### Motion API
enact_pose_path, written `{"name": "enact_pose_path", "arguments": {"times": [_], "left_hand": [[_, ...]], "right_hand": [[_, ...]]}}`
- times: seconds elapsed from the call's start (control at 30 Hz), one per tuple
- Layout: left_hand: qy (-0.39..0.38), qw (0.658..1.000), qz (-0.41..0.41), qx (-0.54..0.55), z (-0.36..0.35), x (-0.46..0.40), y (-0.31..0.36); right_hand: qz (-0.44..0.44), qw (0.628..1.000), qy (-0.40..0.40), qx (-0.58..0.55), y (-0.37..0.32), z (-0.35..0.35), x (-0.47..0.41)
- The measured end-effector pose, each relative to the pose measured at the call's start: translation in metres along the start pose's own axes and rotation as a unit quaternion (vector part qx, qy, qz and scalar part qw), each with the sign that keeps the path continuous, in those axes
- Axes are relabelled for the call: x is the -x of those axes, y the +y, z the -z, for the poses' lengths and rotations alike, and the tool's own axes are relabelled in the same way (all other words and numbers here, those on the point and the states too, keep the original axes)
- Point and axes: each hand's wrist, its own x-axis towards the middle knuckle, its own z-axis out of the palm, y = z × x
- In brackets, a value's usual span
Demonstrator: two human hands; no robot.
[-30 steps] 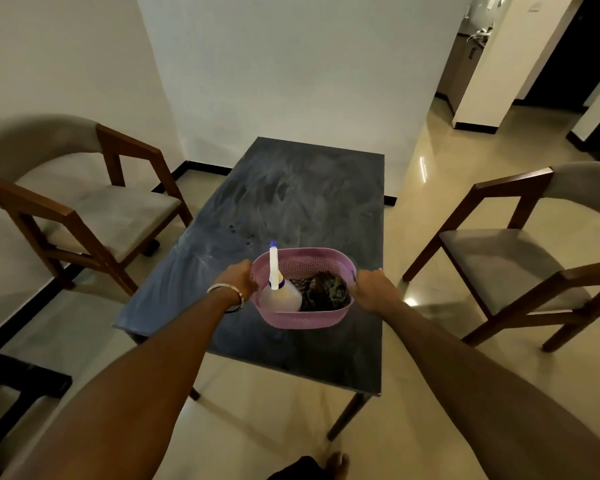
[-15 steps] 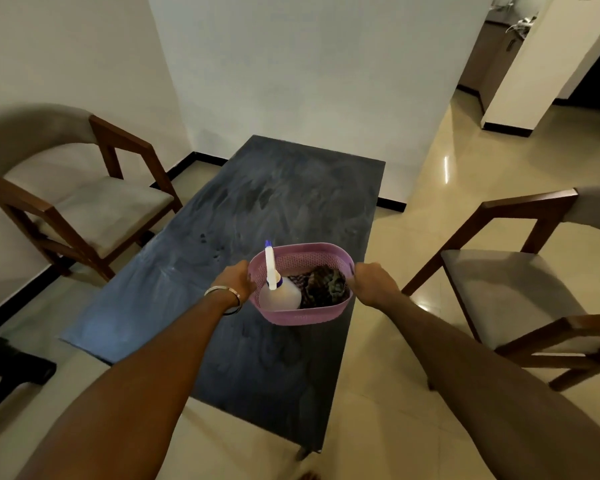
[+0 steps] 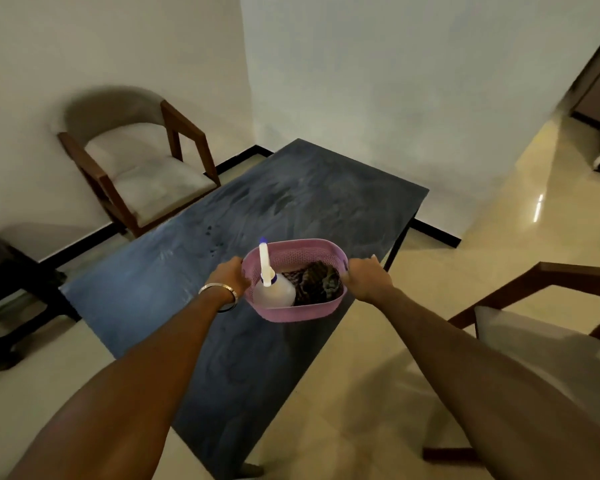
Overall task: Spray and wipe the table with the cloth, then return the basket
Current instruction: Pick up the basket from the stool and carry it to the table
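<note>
Head view, from the left edge across: a dark low stool [image 3: 11, 292] stands on the pale floor [image 3: 465, 244] against the wall. Beyond it, further along the same wall, a wooden armchair [image 3: 142, 168] with a grey cushioned seat sits close to the far left side of the table.

Next comes the table [image 3: 291, 209] itself, a long dark slab with a mottled, streaky surface and a few small dark spots near the middle. It runs away from me towards the white wall [image 3: 395, 81].

My left hand [image 3: 230, 276], with a metal bangle [image 3: 222, 296] on the wrist, grips the left end of the basket, fingers curled round its rim. The pink basket [image 3: 302, 311], oval and perforated, is held between both my hands above the near right part of the table, over its right edge. Whether its base touches the tabletop I cannot tell.

Inside the basket, on the left, the spray bottle [image 3: 274, 294] stands with its white body low and its white nozzle with a blue tip rising above the rim. Just beside it, on the right, the dark patterned cloth [image 3: 317, 282] lies bunched up, filling the rest of the basket.

My right hand [image 3: 369, 278] clasps the right end of the rim, fingers curled over it.

Further right, a second armchair [image 3: 551, 327] with a wooden frame and grey seat stands on the floor, well apart from the table.
</note>
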Motion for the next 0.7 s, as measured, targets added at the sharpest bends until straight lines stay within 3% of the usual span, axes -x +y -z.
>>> {"name": "enact_pose_path", "arguments": {"times": [0.37,0.7], "left_hand": [[0.055,0.995,0.079,0.014,-0.01,-0.049,0.022],[0.086,0.987,0.132,0.016,0.003,-0.16,0.01]], "right_hand": [[0.13,0.99,-0.022,0.044,0.029,0.014,-0.106],[0.17,0.982,-0.045,0.071,0.009,0.015,-0.256]]}}
